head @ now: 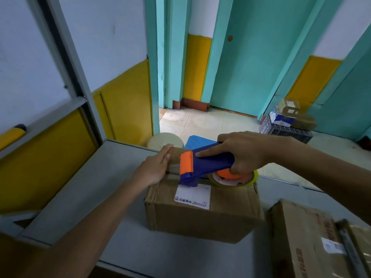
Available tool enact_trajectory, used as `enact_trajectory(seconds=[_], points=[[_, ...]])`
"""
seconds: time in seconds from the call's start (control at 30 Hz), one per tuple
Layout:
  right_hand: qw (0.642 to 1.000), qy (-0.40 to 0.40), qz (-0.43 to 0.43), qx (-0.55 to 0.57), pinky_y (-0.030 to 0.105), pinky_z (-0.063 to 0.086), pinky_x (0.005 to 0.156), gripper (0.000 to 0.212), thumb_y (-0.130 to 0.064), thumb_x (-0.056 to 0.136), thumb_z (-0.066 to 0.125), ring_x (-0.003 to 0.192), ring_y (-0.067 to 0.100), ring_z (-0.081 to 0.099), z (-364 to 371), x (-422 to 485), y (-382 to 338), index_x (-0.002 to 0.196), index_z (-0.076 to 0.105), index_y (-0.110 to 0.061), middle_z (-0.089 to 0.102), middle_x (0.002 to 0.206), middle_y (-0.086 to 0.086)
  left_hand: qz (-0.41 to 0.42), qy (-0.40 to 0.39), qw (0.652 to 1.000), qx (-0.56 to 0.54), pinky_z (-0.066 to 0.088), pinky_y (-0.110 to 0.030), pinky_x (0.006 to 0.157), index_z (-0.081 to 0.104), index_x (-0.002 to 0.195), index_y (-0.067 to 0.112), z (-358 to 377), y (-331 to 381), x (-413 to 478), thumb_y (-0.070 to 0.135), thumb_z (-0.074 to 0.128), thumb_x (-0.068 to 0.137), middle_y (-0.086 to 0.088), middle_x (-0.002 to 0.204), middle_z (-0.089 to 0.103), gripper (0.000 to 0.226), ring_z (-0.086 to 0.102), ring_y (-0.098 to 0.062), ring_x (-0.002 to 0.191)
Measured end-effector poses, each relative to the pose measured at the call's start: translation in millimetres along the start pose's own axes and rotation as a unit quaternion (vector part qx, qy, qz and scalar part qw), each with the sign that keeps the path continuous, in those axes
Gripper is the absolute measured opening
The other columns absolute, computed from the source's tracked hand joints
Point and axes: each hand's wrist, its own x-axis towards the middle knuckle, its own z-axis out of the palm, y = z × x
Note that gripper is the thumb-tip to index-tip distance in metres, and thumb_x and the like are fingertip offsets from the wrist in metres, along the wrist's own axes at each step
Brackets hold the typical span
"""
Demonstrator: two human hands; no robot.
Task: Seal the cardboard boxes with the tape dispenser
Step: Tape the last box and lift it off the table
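A cardboard box [202, 213] with a white label [192, 195] stands on the grey table [100, 187]. The left hand [154, 165] lies flat on the box's top left edge, fingers straight and pointing away. The right hand [247, 151] grips the blue and orange tape dispenser [208, 161], index finger laid along its body. The dispenser's orange front end is down on the box top, just beside the left hand's fingers, and its tape roll [234, 180] sits under the right hand. A second box [301, 237] stands near, at the right. Past the table's far edge shows a pale round thing [165, 140], perhaps a spare roll. A dark crate [287, 131] holding small boxes rests on the floor.
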Motion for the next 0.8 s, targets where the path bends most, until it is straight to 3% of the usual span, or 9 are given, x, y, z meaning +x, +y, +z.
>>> enact_trajectory(seconds=[0.13, 0.27, 0.43, 0.5, 0.57, 0.63, 0.7, 0.8], points=[[1.000, -0.010, -0.001, -0.002, 0.010, 0.026, 0.062, 0.073, -0.030, 0.089, 0.056, 0.079, 0.002, 0.036, 8.5, -16.9, 18.2, 0.144, 0.011, -0.049, 0.033, 0.105, -0.008, -0.001, 0.009, 1.000, 0.009, 0.045, -0.034, 0.083, 0.019, 0.144, 0.041, 0.8, 1.1, 1.2, 0.041, 0.017, 0.101, -0.015, 0.125, 0.057, 0.043, 0.058, -0.029, 0.103], [0.999, -0.026, 0.012, 0.018, 0.011, 0.029, 0.064, 0.078, -0.030, 0.086, 0.059, 0.085, 0.005, 0.039, 19.5, -37.0, 43.6, 0.137, 0.006, -0.058, 0.037, 0.108, -0.007, -0.011, 0.010, 0.999, 0.036, 0.047, -0.041, 0.092, 0.014, 0.142, 0.046, 3.0, -2.3, 4.6, 0.043, 0.015, 0.100, -0.013, 0.129, 0.055, 0.042, 0.058, -0.030, 0.107], [0.993, -0.047, 0.091, 0.056, 0.014, 0.036, 0.071, 0.080, -0.029, 0.085, 0.062, 0.091, 0.001, 0.042, 46.6, -95.7, 90.5, 0.132, 0.006, -0.061, 0.032, 0.099, -0.023, -0.010, 0.018, 0.994, 0.112, 0.042, -0.046, 0.097, 0.013, 0.142, 0.046, 3.1, -1.5, 9.7, 0.043, 0.015, 0.100, -0.008, 0.139, 0.047, 0.042, 0.050, -0.030, 0.118], [0.993, -0.033, 0.091, 0.060, 0.015, 0.040, 0.077, 0.080, -0.031, 0.084, 0.062, 0.095, 0.004, 0.043, 63.3, -102.5, 93.1, 0.128, 0.003, -0.064, 0.033, 0.103, -0.020, -0.011, 0.035, 0.979, 0.202, 0.032, -0.051, 0.105, 0.016, 0.145, 0.038, 1.5, 8.1, 9.4, 0.040, 0.018, 0.101, -0.008, 0.148, 0.034, 0.045, 0.036, -0.030, 0.132], [0.997, 0.005, 0.071, 0.040, 0.020, 0.043, 0.082, 0.081, -0.033, 0.084, 0.062, 0.097, 0.006, 0.042, 74.6, -99.9, 93.0, 0.126, 0.001, -0.067, 0.035, 0.108, -0.015, 0.023, 0.079, 0.941, 0.328, 0.014, -0.054, 0.112, 0.018, 0.147, 0.030, -0.7, 18.7, 6.3, 0.043, 0.020, 0.099, -0.009, 0.156, 0.014, 0.050, 0.012, -0.031, 0.142], [0.997, 0.042, 0.061, 0.024, 0.022, 0.042, 0.083, 0.083, -0.033, 0.085, 0.060, 0.098, 0.006, 0.041, 80.2, -97.2, 93.7, 0.121, -0.006, -0.069, 0.037, 0.111, -0.011, 0.105, 0.090, 0.924, 0.357, -0.002, -0.052, 0.113, 0.016, 0.148, 0.026, -0.4, 33.2, 0.5, 0.065, 0.011, 0.090, -0.007, 0.158, 0.002, 0.070, -0.003, -0.026, 0.144], [0.997, 0.055, 0.061, 0.012, 0.023, 0.041, 0.083, 0.083, -0.034, 0.086, 0.058, 0.097, 0.007, 0.040, 82.2, -97.4, 93.4, 0.118, -0.011, -0.068, 0.037, 0.113, -0.008, 0.196, 0.029, 0.920, 0.339, -0.015, -0.046, 0.110, 0.008, 0.149, 0.029, 6.0, 56.1, -6.8, 0.086, -0.001, 0.066, 0.000, 0.157, -0.007, 0.100, -0.014, -0.018, 0.143], [0.996, 0.055, 0.069, 0.015, 0.027, 0.042, 0.087, 0.083, -0.037, 0.087, 0.057, 0.101, 0.010, 0.040, 83.5, -99.3, 89.5, 0.120, -0.014, -0.066, 0.036, 0.118, -0.005, 0.256, -0.090, 0.890, 0.366, -0.023, -0.044, 0.105, -0.013, 0.146, 0.034, 28.4, 82.7, -7.1, 0.094, 0.023, 0.057, 0.005, 0.148, -0.030, 0.114, -0.035, -0.012, 0.131]])
